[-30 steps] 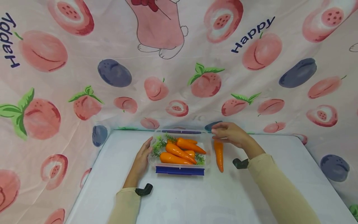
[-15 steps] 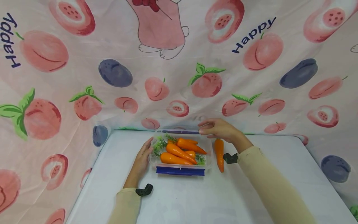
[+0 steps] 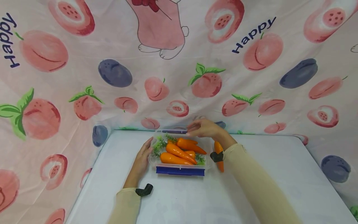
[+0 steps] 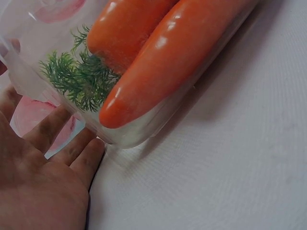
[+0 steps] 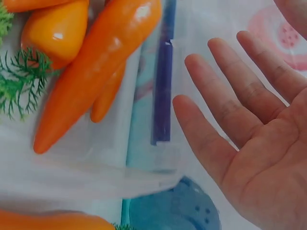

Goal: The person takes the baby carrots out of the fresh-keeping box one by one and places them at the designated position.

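A clear plastic food container [image 3: 180, 165] sits on the table with several carrots [image 3: 179, 152] with green tops inside. Along its near side a blue latch flap [image 3: 180, 171] hangs down; another blue flap [image 5: 163, 86] lies along the far side. My left hand [image 3: 142, 157] rests against the container's left wall, its fingers straight in the left wrist view. Behind the far rim is my right hand [image 3: 206, 128], fingers extended and spread beside the far flap, holding nothing. One more carrot [image 3: 221, 166] lies on the table right of the container, partly covered by my right wrist.
A white table [image 3: 251, 193] carries everything. Its back edge meets a fruit-printed cloth [image 3: 179, 81], close behind my right hand. On each wrist is a small black device, the left one [image 3: 144, 189] and the right one [image 3: 217, 156].
My right hand has moved left, from above the loose carrot to the container's far side. My left hand, the container and the carrots have stayed in place.
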`<action>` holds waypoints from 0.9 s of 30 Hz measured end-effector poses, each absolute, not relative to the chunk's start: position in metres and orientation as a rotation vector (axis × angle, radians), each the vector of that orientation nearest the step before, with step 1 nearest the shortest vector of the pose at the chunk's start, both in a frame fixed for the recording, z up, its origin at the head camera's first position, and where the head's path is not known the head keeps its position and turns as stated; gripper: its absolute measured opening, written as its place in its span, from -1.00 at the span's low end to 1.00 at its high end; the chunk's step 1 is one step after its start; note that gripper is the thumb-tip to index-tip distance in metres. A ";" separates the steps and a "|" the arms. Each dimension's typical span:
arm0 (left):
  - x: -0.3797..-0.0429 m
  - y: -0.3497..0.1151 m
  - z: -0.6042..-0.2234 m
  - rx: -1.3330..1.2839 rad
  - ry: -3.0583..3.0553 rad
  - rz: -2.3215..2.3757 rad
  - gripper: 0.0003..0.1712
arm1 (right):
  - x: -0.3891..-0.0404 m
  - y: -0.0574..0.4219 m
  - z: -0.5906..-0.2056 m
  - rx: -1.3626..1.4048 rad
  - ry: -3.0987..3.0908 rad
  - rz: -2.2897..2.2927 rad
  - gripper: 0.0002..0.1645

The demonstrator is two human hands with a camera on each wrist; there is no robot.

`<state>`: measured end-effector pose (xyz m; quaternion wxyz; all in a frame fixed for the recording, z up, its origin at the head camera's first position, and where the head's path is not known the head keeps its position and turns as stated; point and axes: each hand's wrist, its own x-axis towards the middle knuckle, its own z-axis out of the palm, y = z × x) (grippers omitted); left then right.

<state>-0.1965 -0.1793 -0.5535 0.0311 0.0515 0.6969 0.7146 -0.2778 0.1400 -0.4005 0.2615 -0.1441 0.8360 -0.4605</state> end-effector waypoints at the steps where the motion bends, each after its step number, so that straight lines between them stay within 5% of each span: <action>1: -0.196 -0.179 -0.553 0.158 2.146 2.201 -0.38 | -0.279 0.137 -0.402 -0.389 2.269 -1.231 -0.32; 9: -0.195 -0.179 -0.553 0.144 2.136 2.205 -0.38 | -0.279 0.118 -0.417 -0.402 2.267 -1.193 -0.22; 27: -0.195 -0.178 -0.551 0.143 2.131 2.214 -0.39 | -0.278 0.106 -0.446 -0.373 2.356 -1.105 -0.36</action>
